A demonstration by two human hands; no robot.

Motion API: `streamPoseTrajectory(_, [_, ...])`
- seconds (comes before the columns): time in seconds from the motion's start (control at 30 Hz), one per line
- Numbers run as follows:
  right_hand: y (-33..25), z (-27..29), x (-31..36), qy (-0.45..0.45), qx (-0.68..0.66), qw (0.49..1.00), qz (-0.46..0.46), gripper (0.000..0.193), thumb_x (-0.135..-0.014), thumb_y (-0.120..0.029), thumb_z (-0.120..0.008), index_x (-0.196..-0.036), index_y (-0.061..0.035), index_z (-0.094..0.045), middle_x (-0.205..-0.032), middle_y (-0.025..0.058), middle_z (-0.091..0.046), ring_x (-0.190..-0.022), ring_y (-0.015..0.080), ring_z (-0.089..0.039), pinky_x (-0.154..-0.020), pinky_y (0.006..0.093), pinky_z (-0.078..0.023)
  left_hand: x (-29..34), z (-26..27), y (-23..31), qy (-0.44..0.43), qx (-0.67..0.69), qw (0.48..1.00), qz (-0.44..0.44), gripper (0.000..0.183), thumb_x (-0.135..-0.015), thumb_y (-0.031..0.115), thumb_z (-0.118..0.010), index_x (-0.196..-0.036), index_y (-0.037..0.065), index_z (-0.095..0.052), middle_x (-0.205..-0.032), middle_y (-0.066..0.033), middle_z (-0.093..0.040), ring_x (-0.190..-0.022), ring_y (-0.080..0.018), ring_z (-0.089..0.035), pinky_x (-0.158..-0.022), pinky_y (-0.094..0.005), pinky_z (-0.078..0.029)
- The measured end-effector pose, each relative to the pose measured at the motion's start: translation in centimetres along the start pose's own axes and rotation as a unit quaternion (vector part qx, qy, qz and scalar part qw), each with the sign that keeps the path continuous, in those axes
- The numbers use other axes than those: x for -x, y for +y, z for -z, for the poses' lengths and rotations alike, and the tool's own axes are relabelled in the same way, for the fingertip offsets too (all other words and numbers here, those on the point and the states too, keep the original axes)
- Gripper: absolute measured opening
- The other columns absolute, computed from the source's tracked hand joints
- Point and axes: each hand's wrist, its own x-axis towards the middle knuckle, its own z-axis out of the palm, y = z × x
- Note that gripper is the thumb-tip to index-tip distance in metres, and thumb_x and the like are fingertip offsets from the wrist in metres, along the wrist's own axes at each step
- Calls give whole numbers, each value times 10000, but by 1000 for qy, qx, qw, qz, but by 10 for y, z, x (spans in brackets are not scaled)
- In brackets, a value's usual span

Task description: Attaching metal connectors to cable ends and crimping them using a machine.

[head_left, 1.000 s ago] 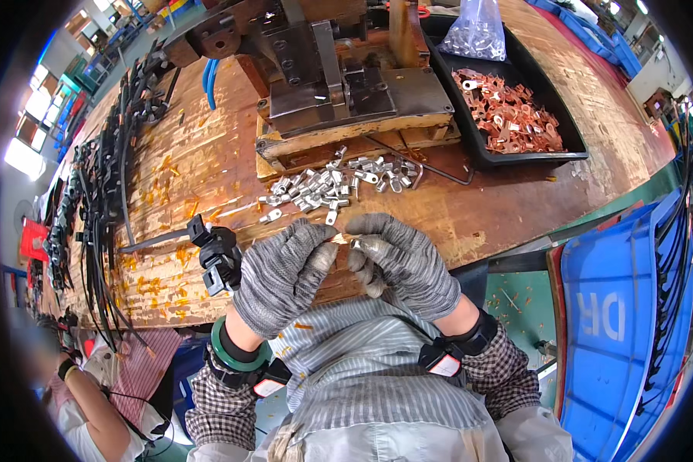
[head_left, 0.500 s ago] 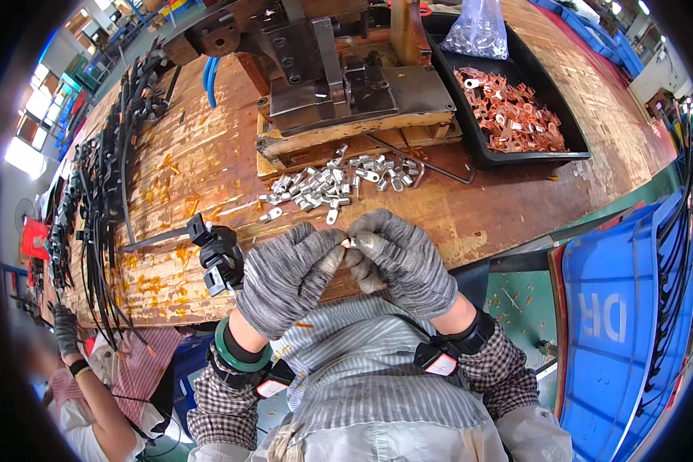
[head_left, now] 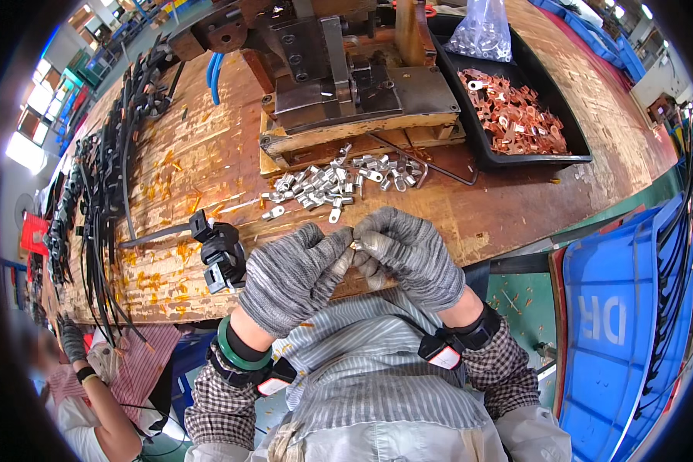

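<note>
Left hand [head_left: 291, 277] and right hand [head_left: 414, 258] clenched tip-to-tip, small metal piece [head_left: 356, 246] pinched between them, long axis hidden; silver lugs [head_left: 313, 187] are heaped just beyond, slightly left, on bench [head_left: 508, 204]

Blue crate [head_left: 599, 281] at right, black cables [head_left: 89, 246] massed at left, red container [head_left: 34, 233], co-worker [head_left: 109, 408] at lower left

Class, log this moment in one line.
Left hand: against right hand, hold hidden; right hand: pinching small metal piece, mostly covered; silver lugs: loose pile on bench; copper parts: in black tray
</note>
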Motion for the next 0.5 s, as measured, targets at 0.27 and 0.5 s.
streamPoseTrajectory(0.27, [16,6,-15,-5,273,949,159,208,-794,-171,-627,-935,-20,-601,-783,28,-600,-679,87,-568,-611,221,-478,7,8,6,30,119,991,57,300,-770,248,-586,-976,30,-577,-770,-116,-556,-653,-252,-570,-533,-354,-453])
streamPoseTrajectory(0.5, [16,7,-11,35,186,977,104,217,-757,-160,-665,-917,-21,-616,-798,24,-608,-742,74,-561,-694,223,-461,80,43,-56,340,186,872,298,291,-837,281,-573,-847,-8,-548,-726,-29,-508,-655,-104,-469,-593,-245,-386])
